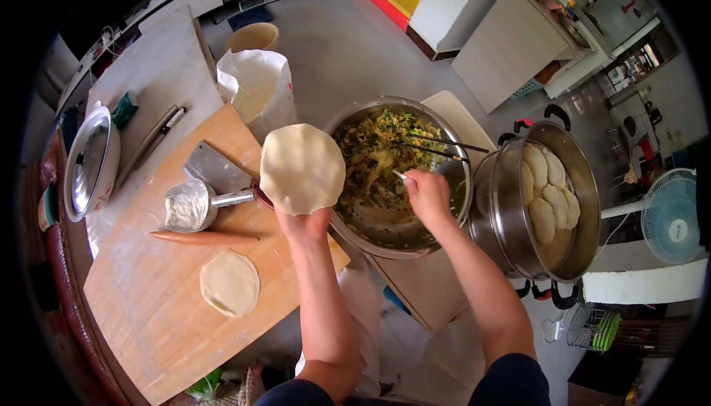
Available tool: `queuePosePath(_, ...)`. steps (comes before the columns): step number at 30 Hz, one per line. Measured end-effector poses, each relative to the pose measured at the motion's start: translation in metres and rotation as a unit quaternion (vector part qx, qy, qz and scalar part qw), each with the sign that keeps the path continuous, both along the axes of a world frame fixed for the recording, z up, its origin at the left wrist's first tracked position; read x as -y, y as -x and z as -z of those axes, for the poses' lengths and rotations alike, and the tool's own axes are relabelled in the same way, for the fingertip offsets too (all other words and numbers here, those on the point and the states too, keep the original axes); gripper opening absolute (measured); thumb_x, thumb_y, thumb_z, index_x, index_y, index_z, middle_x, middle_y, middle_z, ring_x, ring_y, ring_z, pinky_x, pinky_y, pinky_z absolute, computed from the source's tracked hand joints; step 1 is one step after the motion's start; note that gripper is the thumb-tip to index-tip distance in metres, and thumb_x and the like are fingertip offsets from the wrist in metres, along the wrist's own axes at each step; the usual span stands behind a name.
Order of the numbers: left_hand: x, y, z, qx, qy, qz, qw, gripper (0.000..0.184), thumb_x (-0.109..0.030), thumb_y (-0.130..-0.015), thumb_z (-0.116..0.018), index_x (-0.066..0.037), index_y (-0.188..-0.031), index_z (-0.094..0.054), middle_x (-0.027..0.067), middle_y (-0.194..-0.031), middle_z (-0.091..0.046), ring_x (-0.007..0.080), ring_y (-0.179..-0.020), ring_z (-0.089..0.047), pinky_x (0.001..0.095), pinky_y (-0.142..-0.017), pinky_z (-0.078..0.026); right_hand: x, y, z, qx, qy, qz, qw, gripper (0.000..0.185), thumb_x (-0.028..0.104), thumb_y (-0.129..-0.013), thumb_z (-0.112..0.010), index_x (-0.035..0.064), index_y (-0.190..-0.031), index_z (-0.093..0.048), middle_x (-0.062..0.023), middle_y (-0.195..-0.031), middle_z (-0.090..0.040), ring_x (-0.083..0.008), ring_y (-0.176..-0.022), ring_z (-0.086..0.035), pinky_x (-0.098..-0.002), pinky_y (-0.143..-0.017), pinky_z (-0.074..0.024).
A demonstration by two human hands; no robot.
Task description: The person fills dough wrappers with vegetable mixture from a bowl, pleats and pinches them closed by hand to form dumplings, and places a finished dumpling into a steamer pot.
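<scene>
Because the left hand (304,224) is turned palm up beneath it, the pale dough round (302,169) lies spread out and supported, just beside the bowl's left rim. The dough hides most of that hand's fingers, so I cannot tell whether they are apart or together. The right hand (428,197) reaches over the steel bowl (385,234), its fingers clamped on a slim, light-coloured utensil (400,175) above the chopped filling (381,136); its far end is not clear. Chopsticks (444,147) lean across the bowl's right rim, probably so their ends stay easy to grasp.

The bowl stands by the right edge of the wooden board (148,310), likely for a short reach between them. A second dough round (230,283) lies towards the board's near right edge, apart from the rolling pin (204,237). The flour scoop (189,206) rests nearer the far corner, beside a broad blade (215,168), perhaps leaving working room. Right of the bowl, the steel pot (485,206) holds flat dough pieces (548,191).
</scene>
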State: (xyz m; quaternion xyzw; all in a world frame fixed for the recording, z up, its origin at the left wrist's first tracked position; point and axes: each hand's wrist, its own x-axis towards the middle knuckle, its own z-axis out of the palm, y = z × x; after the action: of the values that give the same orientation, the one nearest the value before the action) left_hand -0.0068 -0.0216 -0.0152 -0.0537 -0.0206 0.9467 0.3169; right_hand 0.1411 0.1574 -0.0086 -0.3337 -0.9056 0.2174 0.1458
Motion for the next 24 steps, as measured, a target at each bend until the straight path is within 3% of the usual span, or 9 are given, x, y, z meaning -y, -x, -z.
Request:
queuePosePath(3,-0.003,-0.004,-0.004,-0.011,-0.02,0.008,1.0,0.048,-0.039,-0.096,-0.06,-0.014,-0.137,-0.053,0.0079,-0.139,-0.055,0.031,-0.129,-0.052,0.0529,-0.109,-0.044,-0.02,-0.011,-0.033,0.183,-0.163,-0.036,0.969,0.012,-0.002,-0.076,-0.061,0.0003,-0.08,-0.073,-0.022,-0.09,-0.069,-0.0382,-0.081,-0.07,-0.0462,-0.07,-0.0566)
queuePosePath(6,-0.005,-0.006,-0.003,-0.018,-0.028,0.011,0.999,0.047,-0.038,-0.097,-0.059,-0.013,-0.137,-0.052,0.0082,-0.139,-0.055,0.0311,-0.128,-0.053,0.0527,-0.108,-0.044,-0.028,-0.02,-0.036,0.254,-0.268,-0.054,0.928,0.012,0.001,-0.076,-0.062,0.0004,-0.078,-0.074,-0.0198,-0.09,-0.07,-0.0344,-0.081,-0.072,-0.0427,-0.068,-0.0576)
queuePosePath(13,0.001,-0.003,0.012,-0.008,-0.038,-0.004,0.999,0.046,-0.037,-0.099,-0.057,-0.013,-0.138,-0.051,0.0083,-0.139,-0.055,0.031,-0.129,-0.052,0.0522,-0.108,-0.045,0.004,-0.04,-0.057,0.367,-0.122,-0.132,0.913,0.013,0.003,-0.078,-0.062,0.0031,-0.082,-0.074,-0.0214,-0.087,-0.071,-0.0372,-0.086,-0.071,-0.0438,-0.071,-0.057)
queuePosePath(16,-0.003,-0.002,0.012,0.004,0.034,-0.007,0.999,0.055,-0.044,-0.091,-0.064,-0.014,-0.136,-0.054,0.0074,-0.14,-0.055,0.0315,-0.132,-0.049,0.0536,-0.113,-0.038,0.002,-0.025,-0.027,0.254,0.068,-0.138,0.955,0.013,-0.003,-0.08,-0.059,0.0005,-0.084,-0.071,-0.0234,-0.082,-0.069,-0.0363,-0.08,-0.07,-0.047,-0.073,-0.0554)
queuePosePath(17,-0.003,-0.001,0.013,-0.002,-0.003,0.001,1.0,0.054,-0.044,-0.092,-0.064,-0.014,-0.137,-0.054,0.0076,-0.14,-0.055,0.0314,-0.132,-0.049,0.0536,-0.113,-0.038,-0.003,-0.013,-0.018,0.198,0.124,-0.147,0.961,0.012,-0.004,-0.081,-0.059,-0.0007,-0.084,-0.071,-0.0234,-0.082,-0.068,-0.0357,-0.077,-0.069,-0.0479,-0.073,-0.055)
queuePosePath(18,-0.001,-0.001,0.012,-0.007,-0.037,0.009,0.999,0.054,-0.043,-0.093,-0.063,-0.014,-0.137,-0.053,0.0079,-0.14,-0.055,0.0314,-0.131,-0.05,0.0535,-0.113,-0.038,-0.012,-0.012,-0.004,0.131,0.098,-0.068,0.984,0.008,-0.002,-0.081,-0.061,-0.0027,-0.083,-0.069,-0.0233,-0.08,-0.067,-0.0365,-0.071,-0.066,-0.0488,-0.073,-0.0542)
queuePosePath(19,0.002,-0.002,0.014,-0.01,-0.071,0.016,0.997,0.053,-0.043,-0.093,-0.062,-0.014,-0.137,-0.053,0.0081,-0.14,-0.055,0.0313,-0.131,-0.05,0.0535,-0.113,-0.038,-0.012,-0.008,-0.026,0.116,0.101,-0.017,0.988,0.007,-0.002,-0.079,-0.061,-0.0027,-0.081,-0.068,-0.024,-0.082,-0.068,-0.0397,-0.075,-0.067,-0.0504,-0.073,-0.0535)
queuePosePath(21,0.005,0.0,0.014,-0.012,-0.05,0.002,0.999,0.048,-0.041,-0.098,-0.057,-0.013,-0.137,-0.052,0.0078,-0.139,-0.056,0.0311,-0.129,-0.052,0.0528,-0.111,-0.041,-0.026,-0.014,-0.043,0.182,-0.06,-0.049,0.98,0.009,-0.002,-0.078,-0.062,-0.0022,-0.082,-0.07,-0.025,-0.085,-0.069,-0.0414,-0.081,-0.068,-0.051,-0.074,-0.0543)
queuePosePath(24,0.003,0.003,0.007,0.001,-0.045,0.002,0.999,0.045,-0.039,-0.099,-0.055,-0.013,-0.137,-0.053,0.0078,-0.138,-0.056,0.0311,-0.128,-0.052,0.0524,-0.11,-0.043,-0.024,-0.023,-0.056,0.263,-0.099,-0.027,0.959,0.014,-0.002,-0.075,-0.062,-0.0001,-0.085,-0.072,-0.0255,-0.089,-0.069,-0.0428,-0.087,-0.069,-0.0503,-0.077,-0.0553)
